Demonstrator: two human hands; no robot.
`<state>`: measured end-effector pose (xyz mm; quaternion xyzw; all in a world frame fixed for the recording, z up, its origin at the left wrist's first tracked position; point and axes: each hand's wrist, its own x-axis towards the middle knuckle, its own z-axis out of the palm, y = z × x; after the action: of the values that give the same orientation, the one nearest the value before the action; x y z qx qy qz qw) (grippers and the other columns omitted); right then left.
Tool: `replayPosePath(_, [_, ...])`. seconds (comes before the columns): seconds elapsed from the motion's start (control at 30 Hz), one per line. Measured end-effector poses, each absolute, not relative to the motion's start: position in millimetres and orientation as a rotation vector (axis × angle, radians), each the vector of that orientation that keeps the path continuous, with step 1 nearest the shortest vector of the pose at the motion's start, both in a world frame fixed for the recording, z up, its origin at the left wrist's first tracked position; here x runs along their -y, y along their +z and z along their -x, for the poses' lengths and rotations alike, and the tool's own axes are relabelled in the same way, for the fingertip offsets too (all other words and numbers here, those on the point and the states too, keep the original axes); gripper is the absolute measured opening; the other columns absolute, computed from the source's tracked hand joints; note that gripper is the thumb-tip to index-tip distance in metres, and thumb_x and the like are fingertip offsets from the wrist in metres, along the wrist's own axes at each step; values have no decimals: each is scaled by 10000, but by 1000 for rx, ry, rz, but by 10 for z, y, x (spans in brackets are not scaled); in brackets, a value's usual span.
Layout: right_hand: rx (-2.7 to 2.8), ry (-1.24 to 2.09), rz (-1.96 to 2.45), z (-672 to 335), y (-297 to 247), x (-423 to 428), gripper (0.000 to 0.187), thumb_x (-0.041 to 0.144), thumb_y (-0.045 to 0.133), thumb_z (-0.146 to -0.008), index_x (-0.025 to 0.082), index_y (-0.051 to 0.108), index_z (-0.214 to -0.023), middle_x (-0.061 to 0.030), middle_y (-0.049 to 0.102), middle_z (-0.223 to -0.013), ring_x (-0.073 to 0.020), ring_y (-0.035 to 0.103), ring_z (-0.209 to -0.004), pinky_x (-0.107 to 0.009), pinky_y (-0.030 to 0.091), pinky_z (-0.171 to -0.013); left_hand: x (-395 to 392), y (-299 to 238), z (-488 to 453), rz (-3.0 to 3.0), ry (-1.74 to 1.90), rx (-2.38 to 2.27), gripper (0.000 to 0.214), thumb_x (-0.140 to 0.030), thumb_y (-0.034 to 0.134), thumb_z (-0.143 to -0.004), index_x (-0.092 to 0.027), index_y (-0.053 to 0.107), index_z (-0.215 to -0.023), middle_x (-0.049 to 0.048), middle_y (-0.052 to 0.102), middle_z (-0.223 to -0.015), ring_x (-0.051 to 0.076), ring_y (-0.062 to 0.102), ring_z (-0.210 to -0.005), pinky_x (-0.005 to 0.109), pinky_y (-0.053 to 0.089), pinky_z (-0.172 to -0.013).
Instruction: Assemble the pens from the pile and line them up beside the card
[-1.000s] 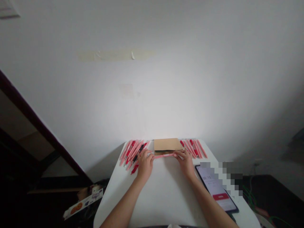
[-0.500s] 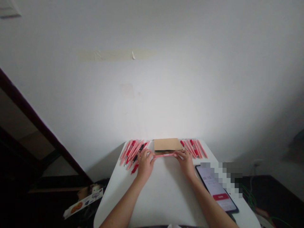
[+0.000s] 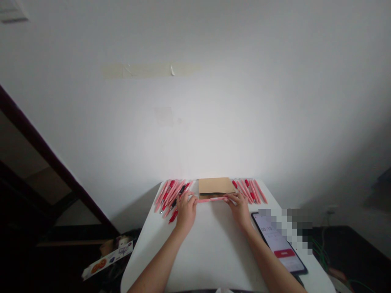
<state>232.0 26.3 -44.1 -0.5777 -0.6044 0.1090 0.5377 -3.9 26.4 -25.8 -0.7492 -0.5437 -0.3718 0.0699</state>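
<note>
A pink pen (image 3: 210, 200) lies crosswise between my two hands, just in front of a brown cardboard box (image 3: 216, 186). My left hand (image 3: 187, 209) pinches its left end, and my right hand (image 3: 238, 207) pinches the right end. Beside my left hand is a loose pile of pink, red and black pens (image 3: 171, 195), partly covered by my fingers. To the right of the box, several pink and red pens (image 3: 250, 191) lie side by side, close to my right hand.
The white table (image 3: 214, 248) stands against a pale wall (image 3: 214, 122). A phone (image 3: 277, 244) with a lit screen lies at the table's right, beside my right forearm. On the floor at left is a printed box (image 3: 106, 262); green cables (image 3: 320, 250) show at right.
My left hand has slid slightly left along the pen, so a little more of the pen shows. My right hand has hardly moved.
</note>
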Motion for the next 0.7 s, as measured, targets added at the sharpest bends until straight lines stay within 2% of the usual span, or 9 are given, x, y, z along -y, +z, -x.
replayPosePath(0.2, [1425, 228, 1373, -2323, -453, -266, 362, 546, 566, -885, 265, 794, -885, -98, 698, -938, -274, 553, -983, -427, 397, -889, -281, -285, 39, 2216, -1139, 1654, 180, -178, 489, -916, -220, 661, -887, 86, 643, -1100, 265, 577, -1119, 565, 374, -1063])
replayPosePath(0.7, [1391, 221, 1380, -2351, -471, -303, 492, 593, 466, -919, 217, 781, -887, -118, 705, -912, -277, 577, -938, -435, 383, -895, -321, -351, 50, 2188, -1157, 1676, 170, -146, 459, -916, -209, 616, -906, 92, 635, -1103, 271, 579, -1107, 553, 408, -1027])
